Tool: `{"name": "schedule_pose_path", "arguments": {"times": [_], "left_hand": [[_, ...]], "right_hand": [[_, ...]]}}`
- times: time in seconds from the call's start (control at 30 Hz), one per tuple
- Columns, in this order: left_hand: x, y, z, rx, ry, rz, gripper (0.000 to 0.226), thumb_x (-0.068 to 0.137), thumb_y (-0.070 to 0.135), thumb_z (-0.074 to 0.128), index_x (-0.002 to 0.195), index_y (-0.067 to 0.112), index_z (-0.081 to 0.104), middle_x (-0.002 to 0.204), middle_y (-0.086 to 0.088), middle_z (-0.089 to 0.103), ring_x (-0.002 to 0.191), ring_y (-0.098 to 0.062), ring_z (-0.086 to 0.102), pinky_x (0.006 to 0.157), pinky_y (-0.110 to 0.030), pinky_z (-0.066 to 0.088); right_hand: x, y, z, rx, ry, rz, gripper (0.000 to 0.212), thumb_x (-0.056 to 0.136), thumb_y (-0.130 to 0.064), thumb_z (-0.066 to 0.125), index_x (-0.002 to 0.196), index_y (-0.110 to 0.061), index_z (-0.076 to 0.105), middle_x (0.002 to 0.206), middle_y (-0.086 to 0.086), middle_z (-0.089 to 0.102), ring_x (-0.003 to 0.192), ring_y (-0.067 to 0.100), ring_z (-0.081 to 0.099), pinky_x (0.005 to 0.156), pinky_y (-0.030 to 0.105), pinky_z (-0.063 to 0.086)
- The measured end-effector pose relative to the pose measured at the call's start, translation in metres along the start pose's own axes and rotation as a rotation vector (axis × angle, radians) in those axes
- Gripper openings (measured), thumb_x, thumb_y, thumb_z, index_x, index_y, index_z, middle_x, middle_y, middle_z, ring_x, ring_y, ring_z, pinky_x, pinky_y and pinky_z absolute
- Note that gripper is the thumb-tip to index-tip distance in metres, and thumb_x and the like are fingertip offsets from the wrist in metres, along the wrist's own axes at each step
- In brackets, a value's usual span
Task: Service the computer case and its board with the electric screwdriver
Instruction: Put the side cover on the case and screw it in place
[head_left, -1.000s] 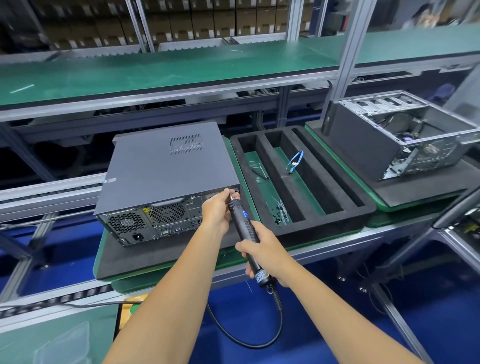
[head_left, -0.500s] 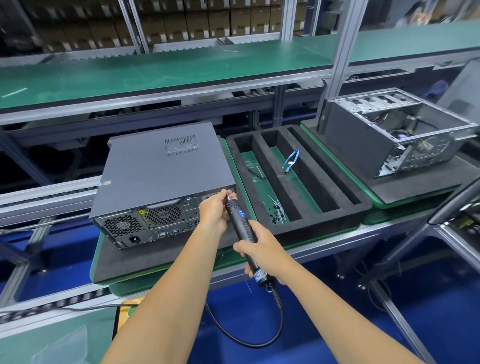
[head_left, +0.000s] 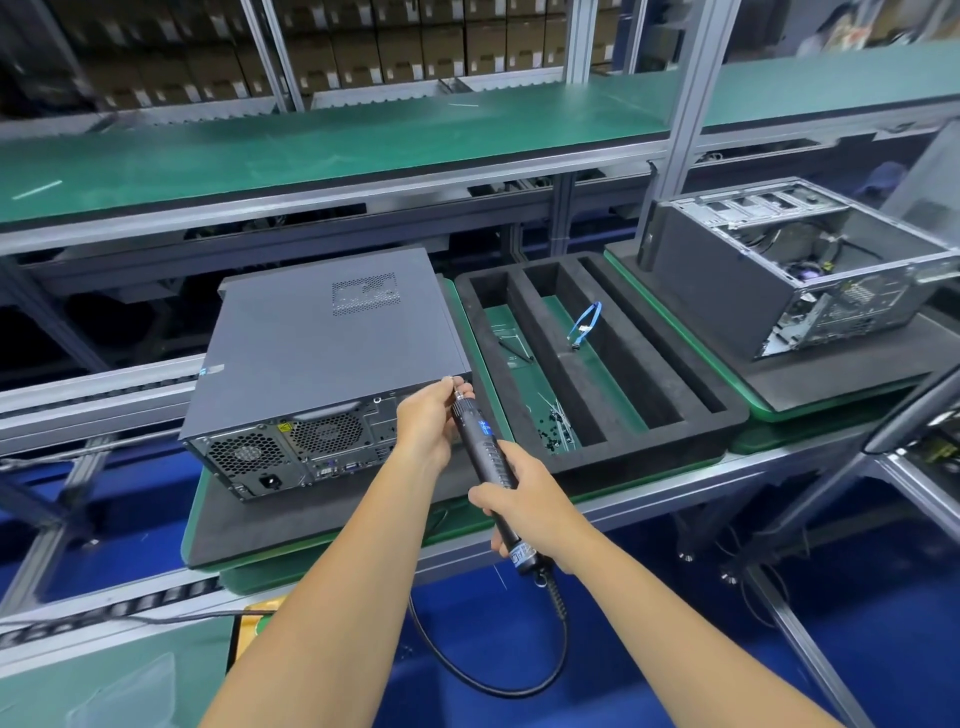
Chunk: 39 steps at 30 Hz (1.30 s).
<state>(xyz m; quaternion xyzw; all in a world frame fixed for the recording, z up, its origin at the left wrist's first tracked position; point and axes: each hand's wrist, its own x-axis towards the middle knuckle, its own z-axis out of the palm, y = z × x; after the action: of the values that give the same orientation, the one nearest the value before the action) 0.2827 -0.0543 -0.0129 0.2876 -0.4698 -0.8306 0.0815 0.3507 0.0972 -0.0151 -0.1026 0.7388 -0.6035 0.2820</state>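
- At the rear top corner of the closed computer case (head_left: 332, 338), the left hand (head_left: 426, 421) pinches the tip of the electric screwdriver (head_left: 480, 447).
- Below that grip, the right hand (head_left: 524, 506) wraps the screwdriver's body.
- Right of both grips lies a foam tray (head_left: 722, 410).

Metal-framed bench (head_left: 649, 499) carrying three green pallets (head_left: 208, 493) topped with black foam: closed case (head_left: 322, 332), slotted tray (head_left: 613, 447), opened case (head_left: 727, 270).

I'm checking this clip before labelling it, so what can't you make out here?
- Head view: the electric screwdriver bit tip and any screw, hidden behind the left hand.
- Small dark parts in the foam tray: too small to identify.
- Label text on the closed computer case: too small.
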Motion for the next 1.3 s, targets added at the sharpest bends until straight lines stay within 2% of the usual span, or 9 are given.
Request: {"name": "schedule_pose_path", "arguments": {"times": [0.33,0.5,0.63,0.8,1.0,1.17,1.3], "left_hand": [[0.004,-0.005,-0.001,0.004,0.011,0.006,0.018,0.094,0.014,0.055,0.083,0.006,0.068,0.074,-0.003,0.072,0.064,-0.013,0.066,0.076,-0.032,0.052],[0.005,-0.009,-0.005,0.033,0.005,0.01,0.015,0.093,0.013,0.056,0.086,0.007,0.068,0.076,-0.004,0.072,0.065,-0.012,0.067,0.064,-0.027,0.054],[0.006,-0.011,-0.005,0.038,-0.003,0.007,0.015,0.092,0.013,0.057,0.088,0.004,0.068,0.077,-0.006,0.072,0.067,-0.015,0.067,0.073,-0.032,0.056],[0.006,-0.01,-0.003,0.071,0.01,0.008,0.016,0.093,0.015,0.057,0.084,0.008,0.069,0.075,-0.003,0.073,0.065,-0.015,0.066,0.062,-0.026,0.053],[0.004,-0.006,0.002,0.06,0.052,-0.017,0.019,0.093,0.013,0.055,0.079,0.008,0.067,0.069,-0.003,0.072,0.058,-0.012,0.066,0.063,-0.026,0.05],[0.001,-0.004,0.003,-0.031,0.083,-0.041,0.018,0.093,0.01,0.055,0.078,0.005,0.065,0.071,-0.006,0.07,0.058,-0.014,0.064,0.054,-0.023,0.052],[0.002,-0.002,0.004,-0.059,0.06,-0.057,0.017,0.093,0.009,0.054,0.081,0.003,0.064,0.072,-0.008,0.069,0.061,-0.017,0.062,0.064,-0.028,0.052]], "right_hand": [[0.002,0.001,-0.003,-0.023,-0.009,-0.018,0.039,0.076,-0.031,0.066,0.099,-0.058,0.049,0.092,0.008,0.059,0.05,0.021,0.062,0.051,0.032,0.054],[-0.001,0.004,-0.002,-0.017,-0.007,-0.019,0.041,0.078,-0.029,0.066,0.101,-0.058,0.048,0.095,0.011,0.06,0.051,0.021,0.06,0.051,0.033,0.055],[-0.003,0.005,-0.001,-0.002,0.004,-0.015,0.042,0.079,-0.027,0.066,0.101,-0.058,0.047,0.097,0.014,0.06,0.052,0.021,0.059,0.052,0.034,0.056],[-0.002,0.003,-0.002,-0.012,0.006,-0.015,0.044,0.079,-0.028,0.066,0.095,-0.065,0.047,0.097,0.015,0.06,0.052,0.022,0.06,0.05,0.034,0.055],[-0.002,0.001,-0.002,-0.037,0.004,-0.002,0.038,0.08,-0.026,0.065,0.104,-0.051,0.048,0.093,0.011,0.058,0.05,0.021,0.06,0.05,0.033,0.055],[-0.003,-0.004,0.004,-0.086,0.023,-0.017,0.032,0.083,-0.023,0.063,0.104,-0.041,0.048,0.094,0.012,0.057,0.048,0.018,0.058,0.048,0.029,0.052],[-0.001,-0.007,0.006,-0.073,0.038,0.01,0.035,0.083,-0.025,0.064,0.115,-0.03,0.049,0.095,0.01,0.056,0.049,0.017,0.06,0.05,0.028,0.053]]}}
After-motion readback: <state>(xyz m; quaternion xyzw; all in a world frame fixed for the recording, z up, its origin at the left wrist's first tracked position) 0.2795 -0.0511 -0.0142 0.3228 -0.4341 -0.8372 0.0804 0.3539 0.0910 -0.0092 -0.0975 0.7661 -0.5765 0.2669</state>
